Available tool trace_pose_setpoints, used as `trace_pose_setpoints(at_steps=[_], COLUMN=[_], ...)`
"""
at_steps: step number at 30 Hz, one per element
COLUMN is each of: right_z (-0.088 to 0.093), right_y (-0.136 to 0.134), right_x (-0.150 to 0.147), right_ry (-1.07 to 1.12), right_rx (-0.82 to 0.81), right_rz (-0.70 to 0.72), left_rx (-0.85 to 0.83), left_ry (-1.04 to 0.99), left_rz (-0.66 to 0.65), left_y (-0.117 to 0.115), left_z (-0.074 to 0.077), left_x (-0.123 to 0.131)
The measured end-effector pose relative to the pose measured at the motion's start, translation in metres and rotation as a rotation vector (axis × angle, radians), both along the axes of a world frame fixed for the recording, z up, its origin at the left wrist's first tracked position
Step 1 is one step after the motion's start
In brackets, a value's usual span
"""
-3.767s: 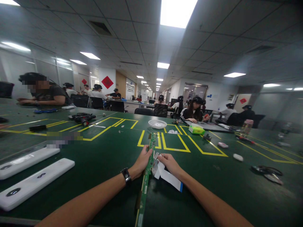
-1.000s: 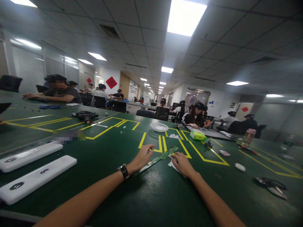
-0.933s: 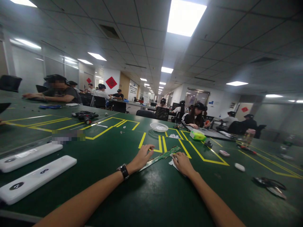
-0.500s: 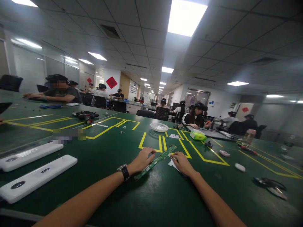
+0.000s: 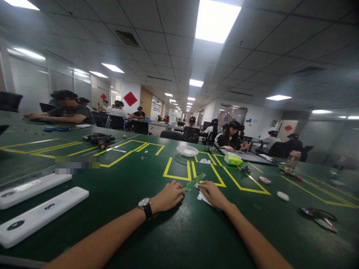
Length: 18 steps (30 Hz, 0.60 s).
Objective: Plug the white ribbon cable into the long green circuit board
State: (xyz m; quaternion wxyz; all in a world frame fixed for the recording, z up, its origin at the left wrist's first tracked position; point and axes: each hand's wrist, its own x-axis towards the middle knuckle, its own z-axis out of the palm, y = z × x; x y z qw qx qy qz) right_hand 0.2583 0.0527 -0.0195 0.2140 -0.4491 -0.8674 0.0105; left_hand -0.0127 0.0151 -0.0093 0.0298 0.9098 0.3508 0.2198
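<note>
A long, narrow green circuit board (image 5: 195, 182) lies at a slant over the green table, its far end pointing up and right. My left hand (image 5: 169, 196), with a watch on the wrist, is closed over the near part of the board and hides it. Under my right hand (image 5: 212, 194) is a crumpled piece of white paper (image 5: 205, 198); the fingers curl on it, right beside the board's right edge.
Two long white devices (image 5: 45, 215) lie at the left. Beyond my hands stand a white basket (image 5: 187, 151) and a green tissue pack (image 5: 233, 159). Yellow tape (image 5: 176, 177) marks the table (image 5: 179, 239). Black cables (image 5: 318, 218) lie at the right. Co-workers sit beyond.
My left hand has moved forward and slid over the board, now covering its near half. My right hand has stayed nearly in place with the paper. The view has shifted slightly.
</note>
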Motion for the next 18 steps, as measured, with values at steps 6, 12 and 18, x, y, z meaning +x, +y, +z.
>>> trace_pose_setpoints(at_steps=[6,12,18], right_z=[0.006,0.009,0.013], right_y=[-0.009,-0.012,-0.017], right_x=[-0.012,-0.014,-0.021], right_ry=[0.029,0.004,-0.086], right_rx=[-0.036,-0.032,0.010], right_rz=[0.113,0.041,-0.159], left_rx=[-0.079,-0.008,0.054], left_ry=[-0.054,-0.108,-0.062], left_rz=[-0.199,-0.158,0.054], left_y=[-0.009,-0.006,0.007], left_z=[0.010,0.008,-0.008], left_x=[0.006,0.006,0.003])
